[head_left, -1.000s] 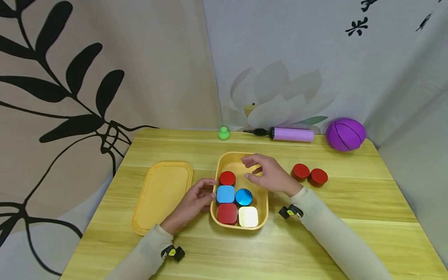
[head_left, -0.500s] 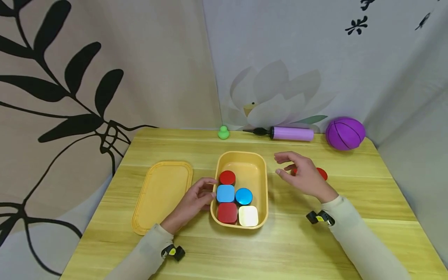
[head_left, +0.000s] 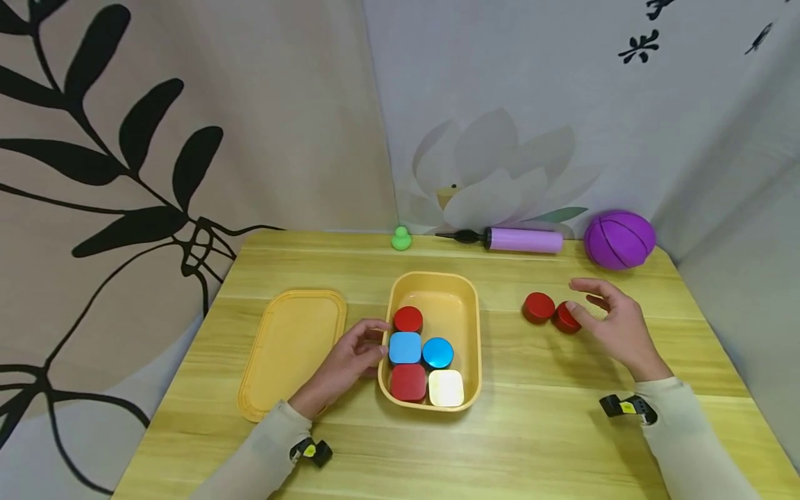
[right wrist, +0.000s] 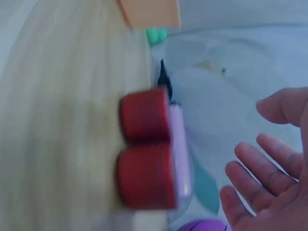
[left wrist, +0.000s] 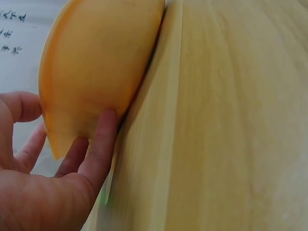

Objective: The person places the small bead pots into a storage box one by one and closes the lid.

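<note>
A yellow box [head_left: 459, 312] stands mid-table in the head view, without its lid. Along its left and front parts sit a red round block [head_left: 408, 319], a light blue square block [head_left: 405, 348], a shiny blue round block [head_left: 438, 353], a red square block [head_left: 408, 382] and a cream square block [head_left: 446, 388]. My left hand [head_left: 346, 361] rests its relaxed fingertips on the box's left outer wall and rim. Two red round blocks [head_left: 538, 307] [right wrist: 146, 175] lie to the right of the box. Above the right-hand one, partly covering it, hovers my right hand [head_left: 615, 326], fingers spread and holding nothing.
The yellow lid [head_left: 292, 354] lies flat left of the box, beside the left hand. Along the back edge are a small green object [head_left: 401, 239], a purple hand pump [head_left: 525, 239] and a purple ball [head_left: 619, 240]. Curtains [head_left: 300, 125] hang behind the table.
My right hand has left the space over the box and moved right to the two loose red round blocks. My left hand stays at the box's left side.
</note>
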A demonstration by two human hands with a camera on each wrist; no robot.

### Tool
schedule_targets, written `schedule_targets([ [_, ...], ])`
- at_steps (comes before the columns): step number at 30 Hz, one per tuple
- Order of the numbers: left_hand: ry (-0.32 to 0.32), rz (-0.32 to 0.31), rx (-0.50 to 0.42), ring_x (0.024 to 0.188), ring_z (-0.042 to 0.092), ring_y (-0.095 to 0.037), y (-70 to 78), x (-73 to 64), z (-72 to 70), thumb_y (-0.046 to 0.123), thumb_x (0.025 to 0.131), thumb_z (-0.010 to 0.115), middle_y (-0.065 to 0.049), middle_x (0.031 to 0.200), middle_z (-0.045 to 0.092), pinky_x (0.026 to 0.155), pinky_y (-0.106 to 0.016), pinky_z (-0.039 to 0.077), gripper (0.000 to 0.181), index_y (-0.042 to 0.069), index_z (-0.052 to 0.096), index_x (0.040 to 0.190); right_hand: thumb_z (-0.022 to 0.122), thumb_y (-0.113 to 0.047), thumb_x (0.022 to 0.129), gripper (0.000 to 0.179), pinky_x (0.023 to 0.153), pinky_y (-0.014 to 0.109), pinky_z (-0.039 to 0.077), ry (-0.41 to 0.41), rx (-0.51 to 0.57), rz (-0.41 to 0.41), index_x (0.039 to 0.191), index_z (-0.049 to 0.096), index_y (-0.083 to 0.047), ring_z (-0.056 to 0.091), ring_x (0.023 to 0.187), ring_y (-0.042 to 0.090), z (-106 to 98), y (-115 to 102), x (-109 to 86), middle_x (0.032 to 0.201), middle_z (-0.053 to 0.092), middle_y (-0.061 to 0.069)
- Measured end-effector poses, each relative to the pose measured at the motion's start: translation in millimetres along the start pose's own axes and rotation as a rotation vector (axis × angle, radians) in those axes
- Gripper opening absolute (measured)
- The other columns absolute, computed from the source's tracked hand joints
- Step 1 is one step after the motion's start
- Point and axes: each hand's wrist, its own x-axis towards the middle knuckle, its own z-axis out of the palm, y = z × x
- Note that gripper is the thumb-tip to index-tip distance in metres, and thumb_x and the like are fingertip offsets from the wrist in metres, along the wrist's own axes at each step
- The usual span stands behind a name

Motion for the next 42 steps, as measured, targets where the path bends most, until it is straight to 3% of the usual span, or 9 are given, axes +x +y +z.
schedule_targets([
  [3, -0.003, -0.002, 0.000, 0.116, 0.063, -0.025, -0.2, 0.1, -1.0, 0.024, 0.105, 0.066, -0.015, 0.140, 0.054, 0.086, -0.043, 0.063, 0.041, 0.023, 0.055, 0.144, 0.074, -0.023, 0.101, 0.046, 0.097, -0.001, 0.040, -0.011, -0.025, 0.086, 0.142, 0.062, -0.006, 0.053, 0.128, 0.000, -6.1, 12.6, -4.6, 0.143, 0.063, 0.017],
  [8, -0.008, -0.002, -0.001, 0.117, 0.062, -0.026, -0.8, 0.8, -1.1, 0.026, 0.105, 0.066, -0.015, 0.141, 0.054, 0.087, -0.042, 0.063, 0.042, 0.024, 0.054, 0.145, 0.072, -0.033, 0.102, 0.065, 0.097, 0.004, 0.047, -0.144, -0.052, 0.198, 0.154, 0.048, -0.002, 0.054, 0.138, 0.042, -11.9, 29.0, -9.7, 0.155, 0.051, 0.024],
  [12, -0.017, -0.002, 0.001, 0.118, 0.062, -0.026, -0.6, 2.7, 0.1, 0.027, 0.106, 0.066, -0.015, 0.141, 0.053, 0.088, -0.042, 0.063, 0.043, 0.023, 0.053, 0.146, 0.073, -0.037, 0.101, 0.077, 0.089, 0.005, 0.050, -0.250, -0.028, 0.247, 0.159, 0.039, 0.001, 0.057, 0.135, 0.051, -11.7, 36.4, -11.9, 0.157, 0.047, 0.029],
  [20, -0.015, 0.008, 0.009, 0.116, 0.062, -0.026, 1.5, 4.8, 1.1, 0.023, 0.106, 0.065, -0.015, 0.139, 0.054, 0.087, -0.042, 0.063, 0.042, 0.022, 0.053, 0.146, 0.073, -0.028, 0.101, 0.074, 0.086, 0.001, 0.044, -0.266, -0.041, 0.227, 0.158, 0.038, 0.005, 0.059, 0.128, 0.043, -7.1, 45.1, -13.6, 0.145, 0.055, 0.030],
  [26, -0.003, 0.005, 0.002, 0.114, 0.062, -0.025, -0.2, 3.8, 2.4, 0.021, 0.105, 0.065, -0.014, 0.137, 0.054, 0.085, -0.041, 0.063, 0.042, 0.019, 0.053, 0.146, 0.074, -0.031, 0.101, 0.075, 0.085, -0.001, 0.043, -0.262, -0.043, 0.238, 0.158, 0.039, 0.004, 0.061, 0.128, 0.043, -5.6, 47.1, -14.6, 0.146, 0.055, 0.030],
  [28, 0.000, 0.007, -0.003, 0.114, 0.063, -0.025, -1.0, 4.2, 2.9, 0.020, 0.105, 0.065, -0.014, 0.137, 0.054, 0.085, -0.041, 0.063, 0.042, 0.019, 0.054, 0.145, 0.074, -0.031, 0.101, 0.075, 0.085, 0.000, 0.044, -0.254, -0.039, 0.238, 0.158, 0.040, 0.003, 0.064, 0.125, 0.033, -7.3, 46.7, -14.7, 0.146, 0.056, 0.030],
  [30, 0.001, 0.008, -0.007, 0.114, 0.063, -0.025, -1.8, 5.0, 3.1, 0.021, 0.105, 0.066, -0.015, 0.137, 0.054, 0.084, -0.040, 0.063, 0.042, 0.019, 0.054, 0.145, 0.075, -0.031, 0.100, 0.075, 0.085, 0.000, 0.046, -0.239, -0.027, 0.236, 0.158, 0.041, 0.003, 0.066, 0.118, 0.014, -10.6, 45.5, -14.4, 0.146, 0.056, 0.029],
  [34, 0.007, 0.008, -0.003, 0.113, 0.063, -0.024, -3.5, 5.4, 2.2, 0.021, 0.105, 0.066, -0.014, 0.137, 0.054, 0.083, -0.040, 0.063, 0.040, 0.021, 0.055, 0.144, 0.074, -0.031, 0.101, 0.073, 0.084, 0.004, 0.051, -0.214, 0.010, 0.233, 0.158, 0.041, 0.001, 0.055, 0.104, -0.017, -17.9, 39.7, -13.1, 0.146, 0.055, 0.027],
  [42, 0.002, 0.003, 0.002, 0.113, 0.063, -0.024, -4.0, 3.2, -1.1, 0.022, 0.105, 0.066, -0.016, 0.139, 0.053, 0.084, -0.039, 0.063, 0.041, 0.020, 0.054, 0.145, 0.076, -0.025, 0.100, 0.071, 0.086, 0.004, 0.051, -0.191, 0.061, 0.183, 0.158, 0.043, 0.000, 0.055, 0.108, -0.016, -16.8, 15.2, -9.0, 0.146, 0.056, 0.023],
])
